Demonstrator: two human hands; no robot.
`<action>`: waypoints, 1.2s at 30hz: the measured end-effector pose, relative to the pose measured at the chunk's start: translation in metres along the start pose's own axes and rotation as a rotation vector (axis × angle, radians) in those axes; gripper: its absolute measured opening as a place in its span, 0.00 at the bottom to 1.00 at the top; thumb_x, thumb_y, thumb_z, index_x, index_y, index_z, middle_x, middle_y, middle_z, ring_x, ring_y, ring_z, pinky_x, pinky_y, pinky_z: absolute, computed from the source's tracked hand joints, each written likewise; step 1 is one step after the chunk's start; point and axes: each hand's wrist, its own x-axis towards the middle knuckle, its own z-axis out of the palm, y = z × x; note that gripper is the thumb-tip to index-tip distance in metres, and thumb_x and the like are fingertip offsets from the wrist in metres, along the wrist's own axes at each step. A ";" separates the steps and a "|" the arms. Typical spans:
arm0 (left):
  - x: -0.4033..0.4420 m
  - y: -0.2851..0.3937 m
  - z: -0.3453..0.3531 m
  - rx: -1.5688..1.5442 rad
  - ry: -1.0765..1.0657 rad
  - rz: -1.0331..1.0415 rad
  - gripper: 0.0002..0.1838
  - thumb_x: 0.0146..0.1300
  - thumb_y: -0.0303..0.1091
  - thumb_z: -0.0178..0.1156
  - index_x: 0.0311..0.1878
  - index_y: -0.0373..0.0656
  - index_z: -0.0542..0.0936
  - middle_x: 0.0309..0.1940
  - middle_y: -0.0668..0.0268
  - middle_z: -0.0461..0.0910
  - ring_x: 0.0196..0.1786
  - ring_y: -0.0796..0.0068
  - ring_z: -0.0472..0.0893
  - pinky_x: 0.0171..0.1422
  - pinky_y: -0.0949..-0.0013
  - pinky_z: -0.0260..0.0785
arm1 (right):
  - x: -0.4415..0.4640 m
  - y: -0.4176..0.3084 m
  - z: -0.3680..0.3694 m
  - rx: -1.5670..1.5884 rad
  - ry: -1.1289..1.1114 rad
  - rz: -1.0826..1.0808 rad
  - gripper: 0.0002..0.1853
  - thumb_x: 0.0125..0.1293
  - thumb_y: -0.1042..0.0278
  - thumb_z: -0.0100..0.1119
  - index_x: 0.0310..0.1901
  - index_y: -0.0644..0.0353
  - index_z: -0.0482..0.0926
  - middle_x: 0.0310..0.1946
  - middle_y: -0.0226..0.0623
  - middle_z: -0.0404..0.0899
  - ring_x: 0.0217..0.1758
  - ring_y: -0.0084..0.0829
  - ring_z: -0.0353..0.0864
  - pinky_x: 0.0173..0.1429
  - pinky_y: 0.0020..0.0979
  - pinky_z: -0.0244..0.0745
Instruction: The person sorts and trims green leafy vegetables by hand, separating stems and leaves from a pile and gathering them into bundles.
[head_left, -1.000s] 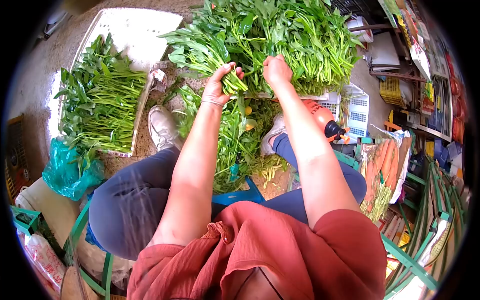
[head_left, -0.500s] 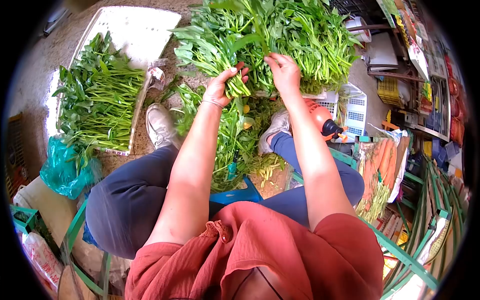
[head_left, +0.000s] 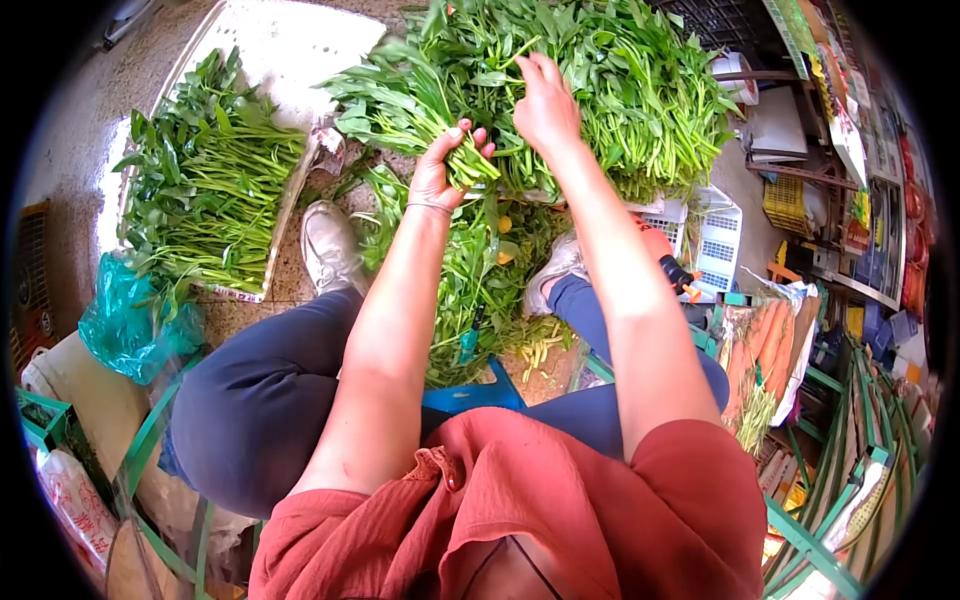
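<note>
My left hand (head_left: 448,165) is closed around a bunch of long-stemmed leafy greens (head_left: 425,115) that look like water spinach. Their cut ends point toward me and the leaves reach away to the upper left. Higher up and to the right, my right hand (head_left: 547,105) has its fingertips pinched on a single green stem (head_left: 520,52), above a large heap of the same greens (head_left: 640,95). Between my feet lie more loose leaves and trimmings (head_left: 470,260).
On the left, a white crate (head_left: 290,50) and neatly laid greens (head_left: 220,190) stand beside a teal plastic bag (head_left: 140,320). To the right are an orange spray bottle (head_left: 660,250), a white basket (head_left: 715,240) and bundled carrots (head_left: 765,350). A blue stool edge (head_left: 475,395) shows beneath me.
My right hand has moved up and slightly left over the heap, and the tall stem it held upright before no longer stands there. The left hand still grips its bunch in nearly the same place.
</note>
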 end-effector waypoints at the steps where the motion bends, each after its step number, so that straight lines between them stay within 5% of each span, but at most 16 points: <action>1: 0.001 0.000 -0.001 -0.033 -0.009 0.003 0.10 0.52 0.27 0.58 0.39 0.38 0.74 0.32 0.63 0.77 0.39 0.68 0.78 0.53 0.57 0.70 | 0.015 0.006 0.010 -0.237 0.062 -0.125 0.29 0.54 0.75 0.48 0.60 0.47 0.62 0.65 0.33 0.52 0.65 0.36 0.57 0.62 0.46 0.55; 4: 0.007 -0.001 0.000 -0.128 -0.024 0.021 0.08 0.52 0.27 0.58 0.37 0.40 0.74 0.31 0.65 0.77 0.37 0.70 0.78 0.53 0.57 0.69 | 0.047 0.028 0.038 -0.457 -0.018 -0.203 0.32 0.54 0.71 0.53 0.62 0.43 0.58 0.66 0.31 0.48 0.69 0.37 0.47 0.67 0.49 0.42; 5: 0.008 -0.001 0.000 -0.191 -0.032 0.034 0.08 0.52 0.27 0.58 0.37 0.40 0.75 0.30 0.66 0.77 0.36 0.70 0.78 0.54 0.57 0.69 | 0.054 0.037 0.048 -0.448 -0.010 -0.198 0.29 0.55 0.65 0.56 0.60 0.44 0.61 0.64 0.33 0.55 0.67 0.36 0.51 0.68 0.49 0.40; 7: 0.010 0.001 0.002 -0.235 -0.023 0.010 0.08 0.52 0.27 0.58 0.37 0.41 0.75 0.30 0.67 0.77 0.35 0.71 0.78 0.54 0.57 0.68 | 0.061 0.034 0.024 -0.550 -0.342 -0.111 0.20 0.61 0.73 0.41 0.55 0.46 0.68 0.61 0.33 0.60 0.68 0.36 0.52 0.70 0.46 0.34; 8: 0.011 0.001 0.003 -0.232 -0.006 0.029 0.08 0.52 0.27 0.58 0.37 0.41 0.75 0.30 0.67 0.77 0.35 0.70 0.78 0.54 0.57 0.68 | 0.059 0.038 0.014 -0.574 -0.345 -0.151 0.15 0.62 0.69 0.42 0.49 0.47 0.73 0.53 0.35 0.70 0.63 0.34 0.60 0.67 0.47 0.40; 9: 0.011 0.002 0.004 -0.227 0.011 0.048 0.08 0.52 0.27 0.58 0.37 0.41 0.75 0.31 0.66 0.78 0.35 0.70 0.78 0.55 0.57 0.68 | 0.058 0.045 0.008 -0.435 -0.366 -0.161 0.12 0.62 0.69 0.44 0.45 0.49 0.76 0.42 0.31 0.77 0.52 0.32 0.72 0.57 0.44 0.58; 11: 0.012 0.002 0.000 -0.218 0.000 0.051 0.08 0.52 0.27 0.58 0.38 0.42 0.75 0.31 0.66 0.78 0.36 0.69 0.78 0.54 0.58 0.68 | 0.045 0.053 0.001 -0.163 -0.214 -0.063 0.08 0.62 0.67 0.48 0.40 0.53 0.77 0.29 0.27 0.78 0.35 0.26 0.76 0.41 0.35 0.68; 14: 0.012 -0.001 -0.003 -0.182 0.001 0.036 0.09 0.53 0.27 0.57 0.39 0.41 0.74 0.33 0.66 0.78 0.39 0.68 0.78 0.53 0.58 0.70 | 0.029 0.061 0.007 0.888 -0.295 0.384 0.10 0.62 0.63 0.50 0.37 0.60 0.75 0.20 0.26 0.70 0.21 0.16 0.67 0.25 0.19 0.66; 21: 0.003 -0.010 0.006 -0.045 -0.023 -0.084 0.15 0.53 0.28 0.56 0.45 0.33 0.71 0.38 0.57 0.77 0.42 0.61 0.77 0.51 0.59 0.72 | -0.055 0.024 0.007 1.503 -0.331 0.609 0.13 0.68 0.58 0.40 0.38 0.57 0.70 0.18 0.23 0.65 0.17 0.16 0.60 0.18 0.17 0.50; 25: 0.011 -0.009 -0.011 0.067 -0.222 -0.325 0.21 0.53 0.34 0.56 0.49 0.32 0.69 0.43 0.51 0.76 0.45 0.57 0.77 0.49 0.59 0.72 | -0.080 0.009 0.010 1.440 -0.450 0.627 0.11 0.66 0.59 0.42 0.34 0.56 0.70 0.17 0.23 0.65 0.15 0.15 0.61 0.15 0.16 0.51; 29: 0.006 -0.016 -0.001 0.149 -0.117 -0.230 0.20 0.53 0.36 0.55 0.46 0.32 0.71 0.42 0.51 0.76 0.45 0.57 0.77 0.52 0.54 0.70 | -0.089 0.012 0.030 0.933 -0.566 0.465 0.11 0.66 0.60 0.43 0.35 0.59 0.71 0.20 0.23 0.68 0.13 0.18 0.62 0.16 0.19 0.58; 30: 0.006 -0.016 -0.004 0.149 -0.117 -0.229 0.20 0.53 0.36 0.55 0.46 0.32 0.71 0.42 0.51 0.76 0.45 0.57 0.77 0.52 0.54 0.70 | -0.088 0.026 0.042 0.777 -0.624 0.364 0.17 0.63 0.53 0.45 0.40 0.59 0.73 0.25 0.33 0.76 0.22 0.28 0.75 0.24 0.27 0.69; 33: 0.004 -0.010 -0.014 0.204 -0.078 -0.276 0.17 0.52 0.33 0.57 0.43 0.33 0.72 0.39 0.53 0.77 0.41 0.60 0.78 0.49 0.57 0.72 | -0.068 0.007 -0.023 0.611 -0.949 0.566 0.23 0.60 0.47 0.48 0.44 0.61 0.74 0.31 0.39 0.78 0.27 0.28 0.78 0.27 0.28 0.72; 36: 0.000 -0.007 -0.014 0.132 0.005 -0.299 0.17 0.50 0.30 0.60 0.43 0.33 0.73 0.35 0.57 0.77 0.36 0.65 0.79 0.45 0.61 0.74 | -0.028 0.035 -0.028 0.487 -0.710 0.436 0.23 0.54 0.46 0.58 0.40 0.60 0.76 0.33 0.43 0.78 0.28 0.25 0.78 0.30 0.27 0.73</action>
